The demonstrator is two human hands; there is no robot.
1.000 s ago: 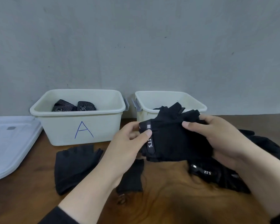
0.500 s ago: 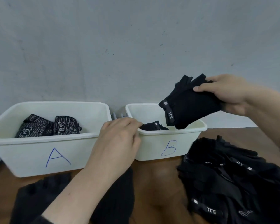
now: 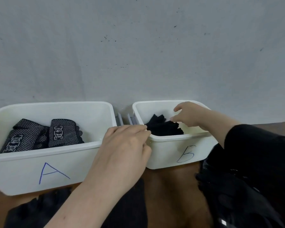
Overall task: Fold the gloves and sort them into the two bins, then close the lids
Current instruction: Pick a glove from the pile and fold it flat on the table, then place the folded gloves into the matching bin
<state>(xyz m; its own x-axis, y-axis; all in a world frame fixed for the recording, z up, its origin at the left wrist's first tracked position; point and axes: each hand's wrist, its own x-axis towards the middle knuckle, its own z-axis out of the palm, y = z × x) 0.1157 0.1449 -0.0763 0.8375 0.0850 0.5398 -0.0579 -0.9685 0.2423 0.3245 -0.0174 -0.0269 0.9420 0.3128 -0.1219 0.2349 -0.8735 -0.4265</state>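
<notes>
Two white bins sit side by side on a brown wooden table [image 3: 169,186], close to a grey wall [image 3: 138,46]; the bin marked A [image 3: 44,162] is at about 9 o'clock in the view; the bin marked B [image 3: 174,147] is at about 3 o'clock from it, just beside it, with a small gap between them. Both bins have no lids on.

In the bin marked A lie two dotted gloves [image 3: 44,134], folded, side by side, with white signs on them; they sit at the 9 o'clock side of that bin.

In the bin marked B lie black gloves [image 3: 163,127], folded in a dark heap on the bottom.

The right hand [image 3: 190,115] reaches over the bin marked B from 4 o'clock; its fingers are spread loose and a bit bent; the tips are just at the top of the black gloves; I cannot tell if they touch the cloth; it grips nothing that I can see. A black sleeve [image 3: 253,145] covers that arm.

The left hand [image 3: 123,150] comes up from 6 o'clock; it lies over the place where the two bins meet; its fingers are close together and bent a little; the tips rest on the near left corner of the bin marked B; it holds nothing.

More gloves wait on the table; a big black pile [image 3: 234,198] lies at 5 o'clock, in front of the bin marked B; another dark glove [image 3: 34,209] lies flat at 7 o'clock, in front of the bin marked A, partly under the left arm.
</notes>
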